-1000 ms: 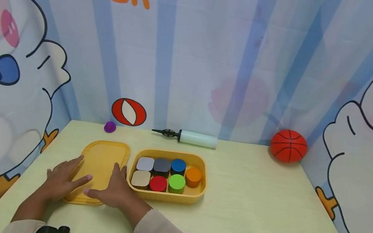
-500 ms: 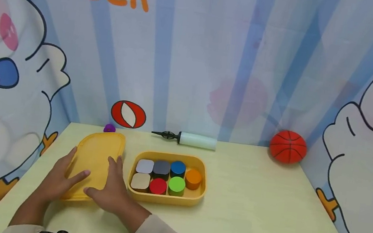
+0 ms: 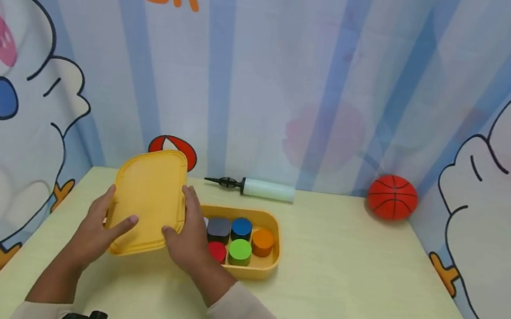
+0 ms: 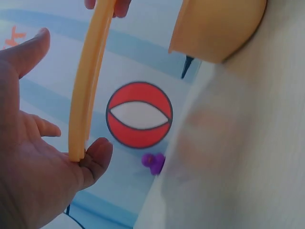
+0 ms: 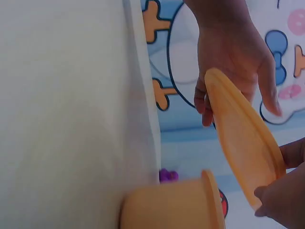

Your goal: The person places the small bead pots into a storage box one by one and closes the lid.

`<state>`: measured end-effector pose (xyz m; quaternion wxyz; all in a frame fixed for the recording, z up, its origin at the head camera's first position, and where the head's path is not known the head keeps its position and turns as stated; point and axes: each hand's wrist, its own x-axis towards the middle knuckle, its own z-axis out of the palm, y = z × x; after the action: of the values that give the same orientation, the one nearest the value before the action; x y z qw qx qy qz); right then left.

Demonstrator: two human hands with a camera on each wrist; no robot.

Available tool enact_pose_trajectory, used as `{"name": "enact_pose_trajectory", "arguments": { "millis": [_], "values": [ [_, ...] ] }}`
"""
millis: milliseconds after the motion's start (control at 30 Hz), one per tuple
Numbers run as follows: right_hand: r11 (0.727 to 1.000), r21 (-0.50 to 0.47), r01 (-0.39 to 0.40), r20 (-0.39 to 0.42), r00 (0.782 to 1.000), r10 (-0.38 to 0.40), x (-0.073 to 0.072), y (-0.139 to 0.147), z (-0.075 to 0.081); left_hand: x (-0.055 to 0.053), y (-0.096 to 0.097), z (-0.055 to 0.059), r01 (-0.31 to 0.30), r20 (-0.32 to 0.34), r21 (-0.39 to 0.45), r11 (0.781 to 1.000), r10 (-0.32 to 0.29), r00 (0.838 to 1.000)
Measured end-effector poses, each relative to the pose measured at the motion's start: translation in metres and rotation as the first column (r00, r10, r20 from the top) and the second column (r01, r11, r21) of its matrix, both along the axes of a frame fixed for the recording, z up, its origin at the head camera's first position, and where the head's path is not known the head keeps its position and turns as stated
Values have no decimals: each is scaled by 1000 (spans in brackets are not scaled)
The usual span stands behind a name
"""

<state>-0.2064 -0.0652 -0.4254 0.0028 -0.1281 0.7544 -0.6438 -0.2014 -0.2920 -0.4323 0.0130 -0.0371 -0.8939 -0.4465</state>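
A yellow plastic lid (image 3: pixel 149 202) is up off the table, tilted, between both hands. My left hand (image 3: pixel 95 227) holds its left edge, with the thumb over the top face and fingers curling beneath, as the left wrist view shows. At the opposite edge, my right hand (image 3: pixel 190 239) grips the lid with thumb and fingers. To the right stands a yellow box (image 3: pixel 253 273) with several coloured blocks inside. Visible ones include a grey block (image 3: pixel 219 228), a blue one (image 3: pixel 241 228), an orange one (image 3: pixel 263 242) and a green one (image 3: pixel 240 252). Lid and right hand cover the box's left end.
At the table's back lies a hand pump (image 3: pixel 268 190) with a black nozzle. A small red basketball (image 3: pixel 392 197) sits at the back right corner. The left wrist view shows a small purple object (image 4: pixel 153 163) near the back edge. A printed curtain (image 3: pixel 266 75) encloses the table.
Both hands have lifted the lid off the table and raised its far edge. It has moved slightly right, now partly in front of the box. The purple object is hidden in the head view.
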Motion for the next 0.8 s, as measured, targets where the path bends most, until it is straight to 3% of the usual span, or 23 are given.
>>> {"name": "enact_pose_trajectory", "arguments": {
  "millis": [100, 267, 367, 433, 533, 633, 800],
  "values": [
    [995, -95, -31, 62, 997, 37, -10, 21, 3, -1, 12, 2, 21, -29, -11, 1000, -22, 999],
    [984, -145, -99, 91, 989, 113, -21, 66, 14, -4, 31, 5, 16, -112, -25, 1000, -18, 994],
    [970, -177, -164, 91, 979, 182, -27, 93, 20, -7, 37, 7, 8, -84, 39, 999, -5, 996],
    [962, -191, -194, 108, 970, 217, -32, 110, 22, -9, 41, 8, 6, -33, 136, 991, -2, 999],
    [954, -212, -211, 141, 960, 244, -41, 134, 23, -14, 46, 9, -6, 48, 307, 952, -9, 999],
    [944, -241, -225, 180, 946, 271, -48, 156, 24, -20, 51, 10, -14, 116, 480, 877, -47, 992],
    [927, -246, -284, 207, 919, 336, -56, 188, 28, -30, 57, 11, 16, 150, 601, 799, -132, 980]
  ]
}}
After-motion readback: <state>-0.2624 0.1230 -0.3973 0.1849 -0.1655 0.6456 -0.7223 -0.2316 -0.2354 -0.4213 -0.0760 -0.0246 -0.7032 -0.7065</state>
